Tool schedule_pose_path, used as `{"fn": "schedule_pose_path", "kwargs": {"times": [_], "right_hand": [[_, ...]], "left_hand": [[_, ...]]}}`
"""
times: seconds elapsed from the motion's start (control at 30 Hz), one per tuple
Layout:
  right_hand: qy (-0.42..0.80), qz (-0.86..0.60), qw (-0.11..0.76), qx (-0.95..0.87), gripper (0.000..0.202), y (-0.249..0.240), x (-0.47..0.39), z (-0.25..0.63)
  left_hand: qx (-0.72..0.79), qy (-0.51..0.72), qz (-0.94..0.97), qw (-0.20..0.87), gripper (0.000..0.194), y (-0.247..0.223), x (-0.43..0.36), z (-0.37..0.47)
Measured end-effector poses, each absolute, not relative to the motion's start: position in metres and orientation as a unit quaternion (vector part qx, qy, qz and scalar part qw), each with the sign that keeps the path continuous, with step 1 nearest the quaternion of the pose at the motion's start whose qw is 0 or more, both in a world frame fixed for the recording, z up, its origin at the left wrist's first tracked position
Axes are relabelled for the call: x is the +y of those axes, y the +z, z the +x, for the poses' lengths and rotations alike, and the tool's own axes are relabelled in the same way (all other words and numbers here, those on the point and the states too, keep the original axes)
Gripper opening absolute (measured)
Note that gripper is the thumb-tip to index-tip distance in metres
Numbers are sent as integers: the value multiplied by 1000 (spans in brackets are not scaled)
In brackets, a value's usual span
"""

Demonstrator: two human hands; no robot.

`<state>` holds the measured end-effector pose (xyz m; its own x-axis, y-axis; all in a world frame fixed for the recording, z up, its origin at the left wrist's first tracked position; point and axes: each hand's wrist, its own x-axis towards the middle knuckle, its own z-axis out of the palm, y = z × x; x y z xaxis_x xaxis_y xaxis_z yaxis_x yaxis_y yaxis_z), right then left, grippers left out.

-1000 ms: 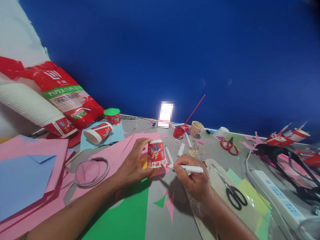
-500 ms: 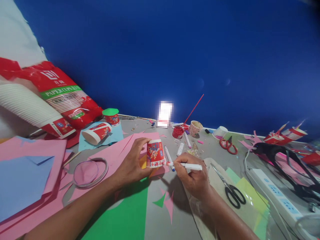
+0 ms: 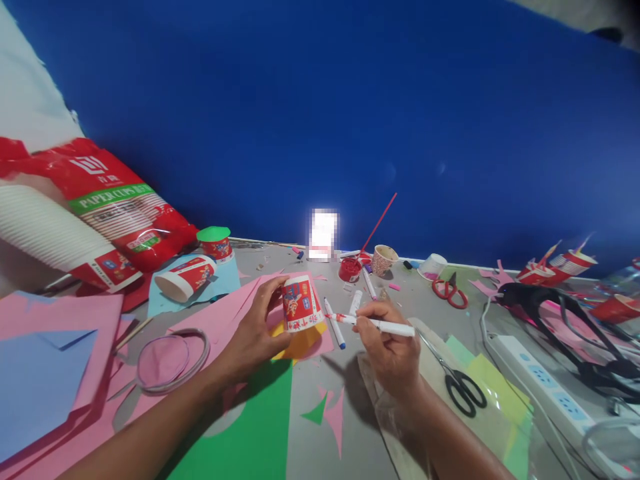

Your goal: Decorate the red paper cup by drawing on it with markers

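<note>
My left hand [image 3: 265, 320] is closed around the side of a red-and-white paper cup [image 3: 301, 300], holding it tilted above the table. Small red marks show along the white band near the cup's lower edge. In my right hand [image 3: 390, 343] a white marker [image 3: 385, 326] is gripped like a pen. Its red tip points at the cup, just to the right of it, with a small gap between. Behind the marker lie a white cap-like tube [image 3: 355, 303] and a blue-ended marker [image 3: 336, 327]. Orange paper [image 3: 305, 341] lies under the cup.
Black scissors [image 3: 463, 390] rest on a cloth pouch at right, near a white power strip [image 3: 545, 387]. A red paint pot [image 3: 349, 269] holds a brush further back. At left are a bag of paper cups [image 3: 120, 207], a lying cup [image 3: 185, 279] and pink paper [image 3: 230, 303].
The marker's tip has drawn back from the cup to the right. The cup has turned and tilted a little in my left hand. The whole view has shifted slightly.
</note>
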<state>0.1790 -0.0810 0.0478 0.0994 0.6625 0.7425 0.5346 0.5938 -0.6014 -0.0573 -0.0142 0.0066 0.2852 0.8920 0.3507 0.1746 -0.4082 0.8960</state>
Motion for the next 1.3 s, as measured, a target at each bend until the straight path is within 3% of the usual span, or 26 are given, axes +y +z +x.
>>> {"fn": "schedule_pose_path", "kwargs": {"times": [0.17, 0.5, 1.3], "right_hand": [[60, -441, 582, -681, 12, 51, -79, 178], [39, -387, 548, -741, 14, 56, -80, 175], [80, -429, 544, -717, 17, 53, -80, 178]], "left_hand": [[372, 456, 672, 449, 82, 3, -13, -57], [384, 451, 671, 446, 81, 4, -14, -54], [362, 460, 688, 429, 80, 3, -13, -54]]}}
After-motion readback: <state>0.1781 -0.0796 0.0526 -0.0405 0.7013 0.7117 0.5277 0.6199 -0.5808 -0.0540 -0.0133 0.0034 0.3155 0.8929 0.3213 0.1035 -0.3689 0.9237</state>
